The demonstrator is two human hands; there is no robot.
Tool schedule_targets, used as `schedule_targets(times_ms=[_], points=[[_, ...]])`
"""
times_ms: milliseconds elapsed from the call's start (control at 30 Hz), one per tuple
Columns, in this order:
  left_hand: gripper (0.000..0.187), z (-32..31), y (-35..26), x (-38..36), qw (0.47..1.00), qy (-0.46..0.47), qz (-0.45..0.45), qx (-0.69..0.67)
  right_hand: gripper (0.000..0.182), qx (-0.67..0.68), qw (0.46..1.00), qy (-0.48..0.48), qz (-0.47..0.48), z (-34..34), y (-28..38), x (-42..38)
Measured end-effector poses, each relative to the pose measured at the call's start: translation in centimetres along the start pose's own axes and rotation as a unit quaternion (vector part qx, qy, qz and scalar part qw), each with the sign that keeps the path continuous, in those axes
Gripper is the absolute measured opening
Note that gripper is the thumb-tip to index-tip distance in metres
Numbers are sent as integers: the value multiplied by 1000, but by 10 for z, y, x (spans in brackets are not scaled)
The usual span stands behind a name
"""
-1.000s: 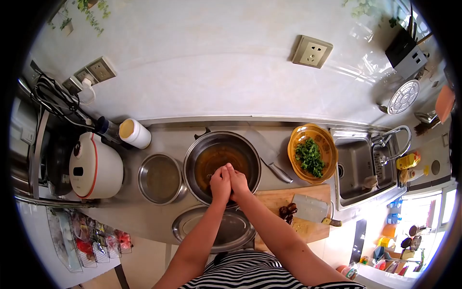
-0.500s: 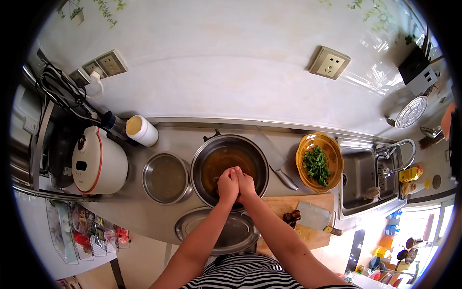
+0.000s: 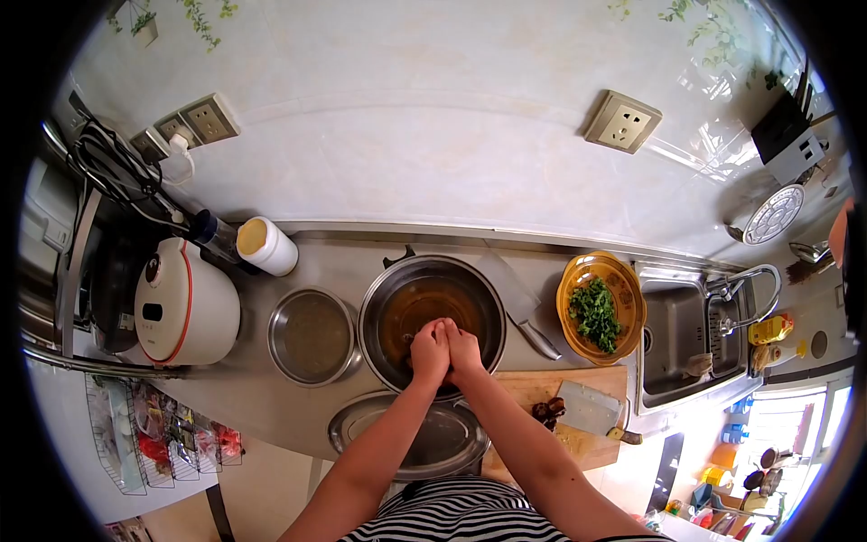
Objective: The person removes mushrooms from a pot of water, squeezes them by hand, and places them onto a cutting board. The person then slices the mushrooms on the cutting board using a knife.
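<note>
My left hand (image 3: 430,350) and my right hand (image 3: 462,345) are clasped together, palms pressed in and fingers closed. Whatever lies between them is hidden. Both are over the near part of a wide metal bowl (image 3: 375,303) that contains brown liquid (image 3: 424,298). A few dark bits show beside my left hand in the bowl. Just left of it sits a smaller metal bowl (image 3: 312,336) with cloudy liquid. An oval metal tray (image 3: 361,425) lies under my forearms. To the right, wet dark brown pieces (image 3: 547,413) rest on a wooden cutting board (image 3: 524,384).
A cleaver (image 3: 591,408) lies on the board; another knife (image 3: 535,339) is behind it. Chopped greens (image 3: 594,314) fill part of a yellow-brown bowl (image 3: 632,289) near the sink (image 3: 673,388). A white rice cooker (image 3: 212,307) and white container (image 3: 267,247) stand left.
My clasped hands have sunk very slightly lower in view, still pressed together over the bowl. Nothing else has visibly moved apart from a small camera shift.
</note>
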State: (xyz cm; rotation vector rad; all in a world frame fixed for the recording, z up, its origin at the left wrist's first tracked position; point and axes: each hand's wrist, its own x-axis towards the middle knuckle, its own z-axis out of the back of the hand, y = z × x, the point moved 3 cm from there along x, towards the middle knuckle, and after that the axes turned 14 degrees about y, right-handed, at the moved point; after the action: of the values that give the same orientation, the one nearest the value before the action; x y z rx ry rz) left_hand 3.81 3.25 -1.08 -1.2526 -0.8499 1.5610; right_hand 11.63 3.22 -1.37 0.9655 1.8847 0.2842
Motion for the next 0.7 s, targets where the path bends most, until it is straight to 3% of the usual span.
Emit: schedule_targets(times_ms=[333, 533, 633, 700], points=[[29, -3, 4, -3, 1000, 5, 17, 1, 37, -15, 1000, -5, 2, 8, -7, 3], [30, -3, -2, -7, 999, -17, -16, 44, 38, -44, 999, -11, 7, 12, -9, 4], [30, -1, -4, -7, 999, 13, 35, 4, 38, -47, 999, 5, 19, 1, 2, -4], [33, -1, -3, -5, 987, 12, -32, -158, 39, -61, 998, 21, 28, -4, 13, -5]])
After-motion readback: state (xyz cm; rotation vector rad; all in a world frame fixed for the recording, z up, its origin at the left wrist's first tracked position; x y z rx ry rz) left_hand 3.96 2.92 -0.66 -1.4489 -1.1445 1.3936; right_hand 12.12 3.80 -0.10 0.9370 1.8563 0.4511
